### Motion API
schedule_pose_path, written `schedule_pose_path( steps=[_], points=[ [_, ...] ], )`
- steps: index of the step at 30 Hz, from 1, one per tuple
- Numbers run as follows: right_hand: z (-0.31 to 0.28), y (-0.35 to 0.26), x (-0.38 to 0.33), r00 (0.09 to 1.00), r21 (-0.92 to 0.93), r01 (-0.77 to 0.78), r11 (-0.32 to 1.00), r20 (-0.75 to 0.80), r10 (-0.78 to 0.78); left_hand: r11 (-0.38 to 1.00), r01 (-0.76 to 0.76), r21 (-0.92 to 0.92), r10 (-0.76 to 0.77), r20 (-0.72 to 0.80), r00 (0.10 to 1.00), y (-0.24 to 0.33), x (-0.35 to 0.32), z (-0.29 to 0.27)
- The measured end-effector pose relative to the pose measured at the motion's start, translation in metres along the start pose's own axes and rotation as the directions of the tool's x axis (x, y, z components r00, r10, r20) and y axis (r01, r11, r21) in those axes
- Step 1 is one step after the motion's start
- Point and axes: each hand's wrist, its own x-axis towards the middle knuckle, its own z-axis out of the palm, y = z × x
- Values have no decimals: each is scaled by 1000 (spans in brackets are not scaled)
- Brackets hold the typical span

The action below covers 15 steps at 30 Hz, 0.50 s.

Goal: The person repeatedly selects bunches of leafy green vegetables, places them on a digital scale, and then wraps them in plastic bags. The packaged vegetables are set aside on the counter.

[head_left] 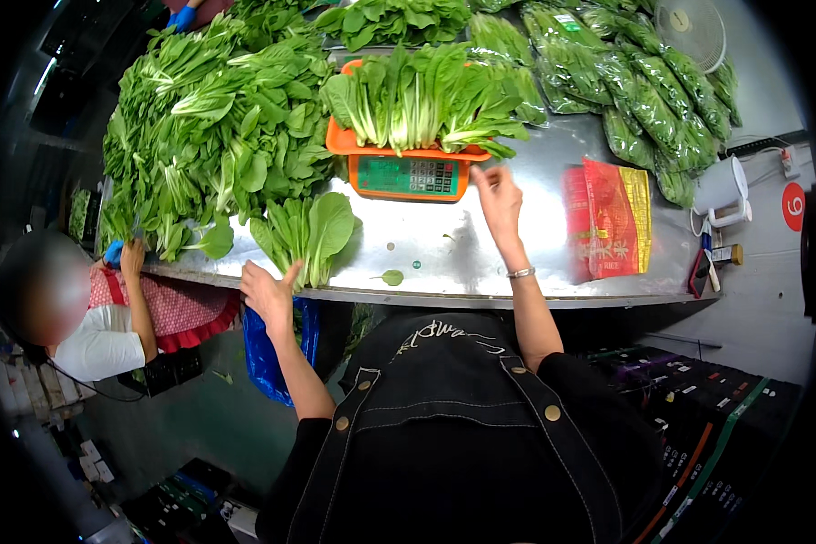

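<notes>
My left hand (270, 295) is at the table's front edge, thumb and fingers spread, beside a small bunch of leafy greens (301, 236). The thumb is close to the stems; whether it touches them I cannot tell. Just right of an orange digital scale (364, 177), my right hand (500, 201) is raised over the metal table with its fingers loosely apart and nothing visible in them. Several heads of leafy greens (408, 104) lie side by side in the scale's orange tray (340, 140), stems toward me and some leaves hanging over the right side.
A large heap of loose greens (218, 127) covers the table's left. Bagged greens (644, 91) are piled at back right, near a fan (691, 34). Red-and-yellow printed bags (612, 222) lie at right. A co-worker (109, 308) stands at left; a blue bag (281, 354) hangs below the edge.
</notes>
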Motion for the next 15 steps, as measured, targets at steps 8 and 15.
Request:
schedule_pose_path(
  steps=[8, 15],
  points=[
    [-9, -3, 81, 824, -168, 555, 815, 245, -511, 461, -584, -668, 692, -141, 708, 192, -3, -12],
    [-31, -13, 44, 697, -189, 717, 671, 190, -691, 437, -755, -490, 789, -193, 583, 243, -47, 10]
  ],
)
